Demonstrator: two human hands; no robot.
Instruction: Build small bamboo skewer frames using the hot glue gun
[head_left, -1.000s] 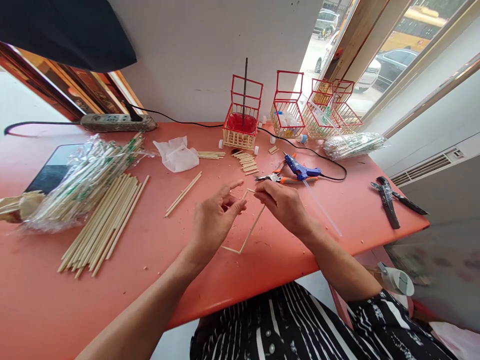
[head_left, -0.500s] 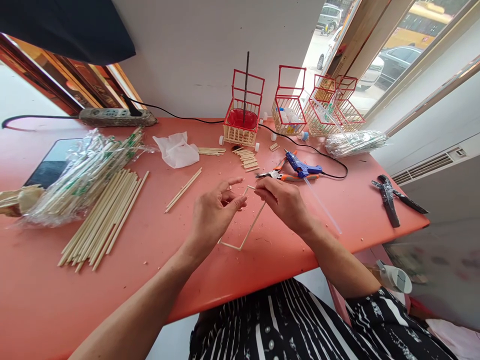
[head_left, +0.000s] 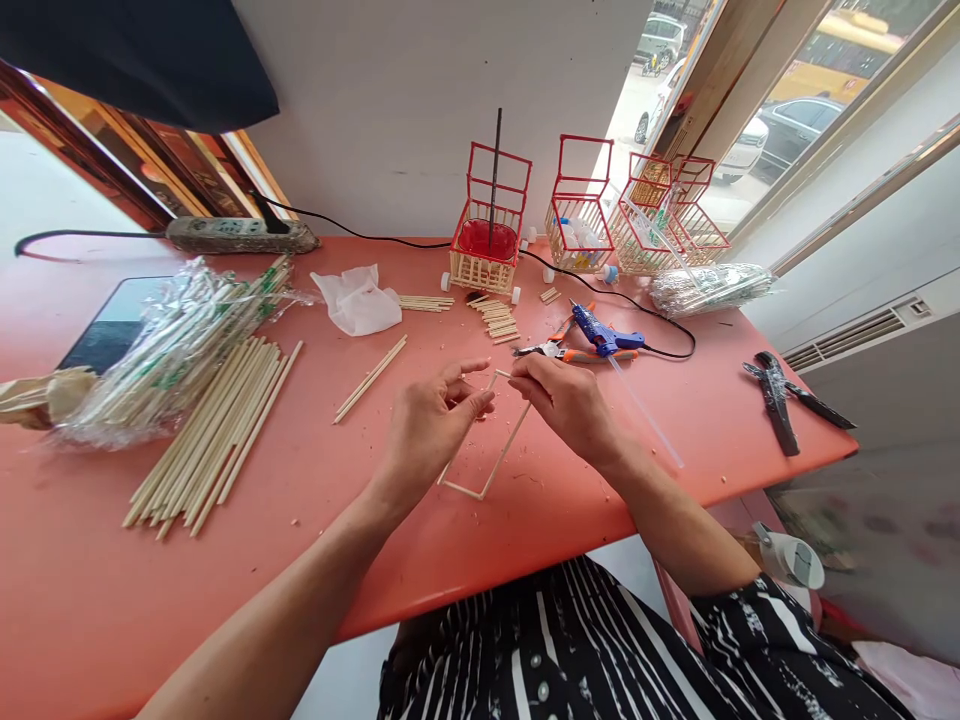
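Observation:
A thin rectangular frame of wooden sticks [head_left: 504, 455] is held between my two hands, its near end low over the table. My left hand [head_left: 439, 410] pinches one long side near the far corner, with the forefinger stretched out. At the opposite corner my right hand [head_left: 551, 390] has thumb and fingers closed on the frame's far end. Parts of the far end and of both long sides are hidden by my fingers. Just beyond my right hand lie orange-handled pliers [head_left: 555, 350] and a blue glue gun [head_left: 604, 332].
Wooden sticks [head_left: 217, 435] lie at left beside a plastic bag of sticks [head_left: 176, 350]. Small stick carts with red rims [head_left: 491, 240] stand along the wall. Short cut sticks [head_left: 495, 318] lie before them. A black cutter [head_left: 776, 400] is at right; a power strip [head_left: 232, 236] is back left.
The view has shifted very slightly. Both hands keep their hold on the stick frame, and its far corner now looks joined between my fingertips.

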